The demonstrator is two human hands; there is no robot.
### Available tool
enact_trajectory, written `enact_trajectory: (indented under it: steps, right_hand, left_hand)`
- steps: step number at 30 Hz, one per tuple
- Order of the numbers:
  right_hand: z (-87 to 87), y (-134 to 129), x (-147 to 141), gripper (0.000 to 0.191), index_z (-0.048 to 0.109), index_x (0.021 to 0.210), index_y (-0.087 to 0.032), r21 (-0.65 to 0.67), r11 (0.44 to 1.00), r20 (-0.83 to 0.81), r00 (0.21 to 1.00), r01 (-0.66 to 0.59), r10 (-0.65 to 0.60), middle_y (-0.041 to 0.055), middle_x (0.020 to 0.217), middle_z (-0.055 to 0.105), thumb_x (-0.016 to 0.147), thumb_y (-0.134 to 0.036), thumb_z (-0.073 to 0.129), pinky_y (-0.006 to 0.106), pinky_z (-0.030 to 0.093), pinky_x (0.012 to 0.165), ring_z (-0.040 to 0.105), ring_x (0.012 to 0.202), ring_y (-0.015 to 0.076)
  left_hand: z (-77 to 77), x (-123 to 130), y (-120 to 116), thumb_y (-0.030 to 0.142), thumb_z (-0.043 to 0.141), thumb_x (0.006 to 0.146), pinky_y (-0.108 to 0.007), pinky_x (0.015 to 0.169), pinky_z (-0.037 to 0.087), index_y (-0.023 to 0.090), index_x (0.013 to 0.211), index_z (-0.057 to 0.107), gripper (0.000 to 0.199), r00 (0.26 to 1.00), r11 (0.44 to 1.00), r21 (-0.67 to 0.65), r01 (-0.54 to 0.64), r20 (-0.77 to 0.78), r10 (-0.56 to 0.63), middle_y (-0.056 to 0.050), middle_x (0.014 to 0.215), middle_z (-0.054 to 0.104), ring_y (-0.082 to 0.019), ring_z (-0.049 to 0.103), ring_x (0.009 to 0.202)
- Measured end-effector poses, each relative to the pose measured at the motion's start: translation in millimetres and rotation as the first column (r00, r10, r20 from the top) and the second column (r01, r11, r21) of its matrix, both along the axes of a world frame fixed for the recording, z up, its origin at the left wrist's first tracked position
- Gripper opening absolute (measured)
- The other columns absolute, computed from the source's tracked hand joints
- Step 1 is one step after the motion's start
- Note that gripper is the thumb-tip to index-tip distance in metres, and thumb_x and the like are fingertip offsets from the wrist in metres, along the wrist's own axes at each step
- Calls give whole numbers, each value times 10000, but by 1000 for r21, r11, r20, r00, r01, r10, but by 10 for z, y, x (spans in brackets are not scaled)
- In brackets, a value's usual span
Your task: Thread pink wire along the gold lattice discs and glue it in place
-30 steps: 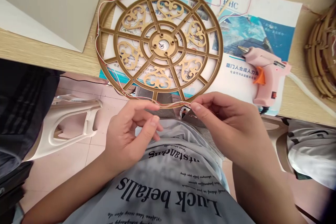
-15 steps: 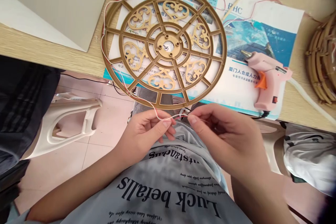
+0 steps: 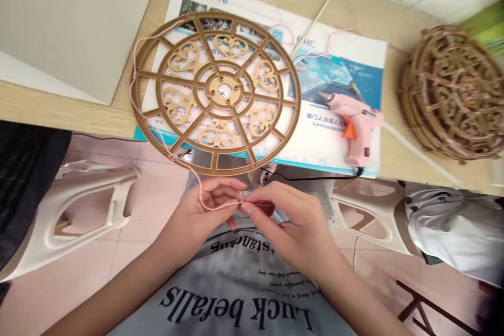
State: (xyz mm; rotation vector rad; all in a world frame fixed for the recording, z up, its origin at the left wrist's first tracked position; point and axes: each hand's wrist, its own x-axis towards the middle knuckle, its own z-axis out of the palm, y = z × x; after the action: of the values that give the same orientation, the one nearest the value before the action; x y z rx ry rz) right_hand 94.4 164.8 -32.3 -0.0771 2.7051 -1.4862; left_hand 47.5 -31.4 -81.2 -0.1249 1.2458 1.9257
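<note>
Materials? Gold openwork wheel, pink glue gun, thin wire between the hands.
Gold openwork wheel: painted wood or plastic, can't tell which; crisp cut edges, satin metallic gold finish. Pink glue gun: glossy moulded plastic body, with a nozzle that looks metal. Thin wire: probably insulated, with a pale pinkish coating; the core isn't visible.

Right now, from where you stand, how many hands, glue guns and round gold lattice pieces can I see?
Hands, left hand and right hand: 2
Pink glue gun: 1
Flat gold lattice wheel: 1
Round gold lattice bundle: 1
Total: 5
</note>
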Motion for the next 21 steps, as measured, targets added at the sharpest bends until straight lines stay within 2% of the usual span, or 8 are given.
enact_trajectory:
  steps: [4, 6, 7, 9, 10, 13, 17, 21]
  right_hand:
    - [176, 188, 16, 94, 807, 1073, -202, 9, 999, -42, 998, -43, 44, 56, 1065, 795, 1039, -220, 721, 267, 593, 806, 754, 935, 164]
    - [312, 425, -3, 127, 810, 996, -213, 78, 980, -67, 982, 183, -178, 44, 954, 792, 1041, -299, 728, 283, 591, 770, 748, 852, 172]
    - [375, 573, -29, 187, 799, 931, -222, 139, 922, -75, 932, 361, -354, 31, 848, 771, 1042, -354, 725, 287, 572, 713, 725, 767, 172]
    - [459, 888, -125, 300, 792, 918, -212, 312, 620, -126, 679, 719, -724, 46, 795, 758, 1009, -493, 741, 308, 535, 668, 703, 725, 195]
    - [472, 1034, -190, 357, 794, 938, -202, 373, 548, -79, 614, 749, -785, 62, 844, 779, 978, -555, 754, 307, 517, 653, 703, 730, 200]
    - [429, 1333, -388, 436, 772, 911, -169, 469, 626, 138, 648, 624, -749, 85, 833, 782, 808, -576, 889, 293, 457, 587, 675, 692, 206]
    - [373, 1441, -465, 396, 739, 850, -168, 426, 690, 256, 654, 585, -712, 70, 760, 744, 787, -521, 907, 293, 447, 605, 641, 677, 194]
    - [347, 1545, -333, 340, 749, 933, -197, 72, 774, 391, 696, 629, -603, 88, 981, 767, 823, -488, 886, 298, 531, 707, 671, 843, 206]
  left_hand:
    - [-6, 25, -97, 378, 866, 913, -245, 752, 645, 312, 1282, 766, 388, 999, 998, -44, 35, 6, -34, -90, 1221, 718, -243, 683, 1163]
    - [13, 17, -121, 468, 884, 874, -286, 812, 648, 280, 1237, 781, 422, 999, 997, -81, 5, 53, 0, -112, 1281, 709, -275, 675, 1190]
    - [25, 9, -119, 513, 884, 862, -291, 850, 641, 264, 1208, 792, 436, 998, 993, -111, -27, 58, 34, -115, 1273, 717, -279, 674, 1200]
    - [42, -15, -92, 580, 877, 853, -290, 901, 619, 241, 1135, 811, 445, 993, 982, -160, -98, 43, 106, -112, 1216, 745, -271, 685, 1183]
    - [42, -30, -70, 601, 876, 849, -294, 907, 612, 233, 1093, 816, 445, 990, 976, -171, -132, 26, 139, -108, 1181, 759, -266, 697, 1154]
    - [13, -81, -7, 629, 899, 819, -321, 827, 612, 211, 974, 809, 455, 981, 963, -190, -189, 7, 194, -97, 1094, 788, -258, 731, 1010]
    - [-21, -140, 28, 642, 908, 807, -309, 732, 608, 180, 890, 792, 483, 978, 949, -237, -208, -15, 210, -103, 1000, 803, -245, 745, 916]
    - [3, -185, 26, 613, 914, 819, -278, 738, 604, 177, 927, 813, 460, 969, 940, -238, -246, -24, 248, -90, 933, 812, -212, 759, 868]
